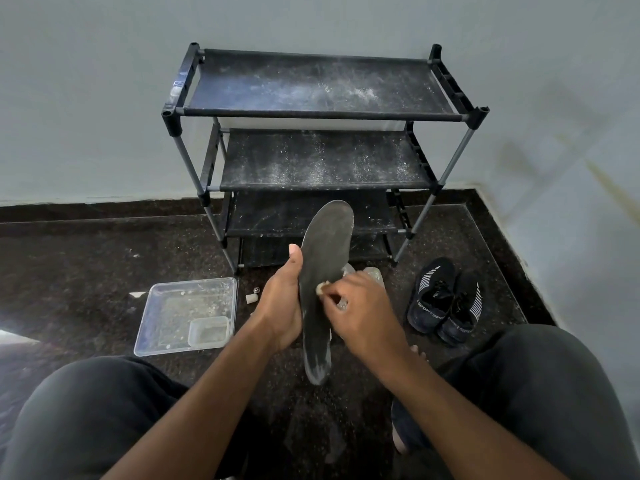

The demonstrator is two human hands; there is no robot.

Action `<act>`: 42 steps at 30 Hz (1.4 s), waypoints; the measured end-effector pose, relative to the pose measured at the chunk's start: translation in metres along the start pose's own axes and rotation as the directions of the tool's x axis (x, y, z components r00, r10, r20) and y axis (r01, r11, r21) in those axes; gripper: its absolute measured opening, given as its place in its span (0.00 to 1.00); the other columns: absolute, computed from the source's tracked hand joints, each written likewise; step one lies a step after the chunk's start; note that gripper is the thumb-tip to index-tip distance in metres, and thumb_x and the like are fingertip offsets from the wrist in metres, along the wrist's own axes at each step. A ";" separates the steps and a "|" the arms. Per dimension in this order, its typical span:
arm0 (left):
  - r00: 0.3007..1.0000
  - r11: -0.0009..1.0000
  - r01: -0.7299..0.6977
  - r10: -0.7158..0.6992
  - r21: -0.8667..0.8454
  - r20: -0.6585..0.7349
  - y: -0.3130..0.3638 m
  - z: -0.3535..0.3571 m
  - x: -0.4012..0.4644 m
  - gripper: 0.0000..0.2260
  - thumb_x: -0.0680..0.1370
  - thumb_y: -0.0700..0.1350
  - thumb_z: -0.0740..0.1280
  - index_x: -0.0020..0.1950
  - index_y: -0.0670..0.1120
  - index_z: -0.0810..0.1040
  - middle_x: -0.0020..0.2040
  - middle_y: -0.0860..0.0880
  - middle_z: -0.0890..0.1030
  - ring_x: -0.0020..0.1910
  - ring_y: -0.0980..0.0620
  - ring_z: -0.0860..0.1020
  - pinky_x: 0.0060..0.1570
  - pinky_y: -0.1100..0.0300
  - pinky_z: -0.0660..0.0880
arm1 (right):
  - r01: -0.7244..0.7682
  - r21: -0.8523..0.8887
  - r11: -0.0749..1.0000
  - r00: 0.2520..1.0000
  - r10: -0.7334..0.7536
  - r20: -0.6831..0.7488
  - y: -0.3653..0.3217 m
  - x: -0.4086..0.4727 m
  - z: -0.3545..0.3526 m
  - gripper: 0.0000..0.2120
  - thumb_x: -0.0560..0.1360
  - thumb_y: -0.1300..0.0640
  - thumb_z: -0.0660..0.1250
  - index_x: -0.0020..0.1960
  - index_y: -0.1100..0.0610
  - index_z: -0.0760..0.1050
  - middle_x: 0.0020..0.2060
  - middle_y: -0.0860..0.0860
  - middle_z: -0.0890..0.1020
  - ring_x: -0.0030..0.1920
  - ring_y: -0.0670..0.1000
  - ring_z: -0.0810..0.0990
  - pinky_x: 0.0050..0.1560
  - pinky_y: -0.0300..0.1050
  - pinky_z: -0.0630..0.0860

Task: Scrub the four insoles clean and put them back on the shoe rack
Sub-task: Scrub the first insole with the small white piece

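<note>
head view: left hand [281,308] grips insole [323,271]; right hand [360,310] pinches scrubber [319,288].

1. Left black sneaker [431,299], on the floor right of the shoe rack: white lettering "SPORT" along its side near the toe, followed by the start of a repeat, "SPO".
2. Right black sneaker [462,311], touching the first: white lettering partly legible along the toe edge, seemingly the same word; only "SPO" can be made out.
3. Shoe rack [175,88]: pale sticker on the top left side rail, its print too small to read.
</note>
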State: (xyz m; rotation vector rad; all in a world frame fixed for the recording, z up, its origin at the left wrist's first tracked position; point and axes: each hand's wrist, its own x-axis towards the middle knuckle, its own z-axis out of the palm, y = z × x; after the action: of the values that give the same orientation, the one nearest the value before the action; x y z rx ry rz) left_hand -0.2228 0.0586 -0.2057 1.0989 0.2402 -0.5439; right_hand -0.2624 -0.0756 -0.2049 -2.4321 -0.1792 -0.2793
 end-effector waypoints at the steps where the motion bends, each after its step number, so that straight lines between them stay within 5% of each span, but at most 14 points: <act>1: 1.000 1.000 -0.009 0.009 0.001 -0.010 0.000 -0.001 0.000 0.33 0.86 0.63 0.48 0.67 0.37 0.79 0.63 0.37 0.83 0.63 0.43 0.83 0.62 0.51 0.77 | 0.021 -0.006 1.000 0.999 -0.021 0.048 -0.001 -0.002 0.004 0.05 0.76 0.58 0.70 0.44 0.57 0.84 0.38 0.48 0.81 0.43 0.45 0.73 0.44 0.37 0.69; 4: 0.999 1.000 -0.020 0.020 -0.001 -0.029 -0.001 -0.003 0.000 0.33 0.86 0.63 0.48 0.68 0.37 0.78 0.63 0.37 0.83 0.63 0.43 0.83 0.62 0.51 0.77 | 0.019 -0.024 1.000 0.997 -0.017 0.075 0.000 -0.001 0.005 0.06 0.76 0.56 0.70 0.43 0.58 0.83 0.38 0.48 0.80 0.44 0.45 0.73 0.45 0.38 0.69; 10: 1.000 1.000 -0.021 0.021 0.012 0.003 -0.003 0.002 -0.001 0.32 0.86 0.63 0.49 0.70 0.39 0.78 0.65 0.37 0.82 0.67 0.40 0.80 0.69 0.44 0.74 | -0.082 -0.001 0.997 0.982 0.081 -0.171 0.008 0.012 -0.012 0.04 0.75 0.56 0.74 0.46 0.57 0.84 0.38 0.48 0.83 0.44 0.47 0.78 0.45 0.38 0.73; 15: 0.998 0.998 -0.055 0.055 0.015 -0.030 -0.002 0.002 0.000 0.32 0.87 0.61 0.47 0.67 0.38 0.78 0.63 0.37 0.83 0.64 0.42 0.82 0.65 0.49 0.76 | -0.107 0.028 0.994 0.988 0.103 0.113 0.005 0.002 0.000 0.07 0.76 0.53 0.72 0.46 0.56 0.84 0.42 0.49 0.82 0.45 0.46 0.78 0.47 0.45 0.77; 22: 1.000 0.995 -0.016 0.014 0.101 0.019 -0.005 0.004 -0.004 0.32 0.86 0.63 0.47 0.71 0.41 0.78 0.64 0.38 0.83 0.64 0.39 0.82 0.65 0.45 0.78 | -0.104 0.079 0.991 0.955 0.122 -0.270 0.019 0.021 -0.024 0.04 0.75 0.56 0.75 0.45 0.57 0.85 0.38 0.47 0.84 0.41 0.47 0.80 0.46 0.47 0.78; 30: 0.998 0.991 -0.057 0.060 0.120 -0.028 -0.002 0.005 -0.003 0.31 0.86 0.61 0.46 0.64 0.42 0.81 0.60 0.39 0.85 0.60 0.43 0.84 0.64 0.46 0.78 | -0.125 0.132 0.983 0.992 0.127 -0.004 0.015 0.012 -0.013 0.03 0.73 0.57 0.76 0.41 0.55 0.85 0.37 0.46 0.83 0.38 0.41 0.78 0.40 0.33 0.73; 42: 1.000 0.964 0.004 -0.010 0.267 0.020 -0.013 0.008 -0.005 0.33 0.86 0.64 0.48 0.65 0.42 0.82 0.56 0.33 0.85 0.62 0.27 0.79 0.66 0.31 0.74 | -0.164 0.212 0.963 0.886 0.238 -0.397 0.032 0.027 -0.045 0.03 0.74 0.58 0.75 0.49 0.55 0.85 0.41 0.44 0.83 0.43 0.43 0.81 0.47 0.43 0.80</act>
State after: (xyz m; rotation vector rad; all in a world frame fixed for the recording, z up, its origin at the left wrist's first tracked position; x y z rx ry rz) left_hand -0.2343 0.0487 -0.2098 1.3531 0.1545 -0.6060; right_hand -0.2366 -0.1278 -0.1840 -2.1370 0.2327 -0.6547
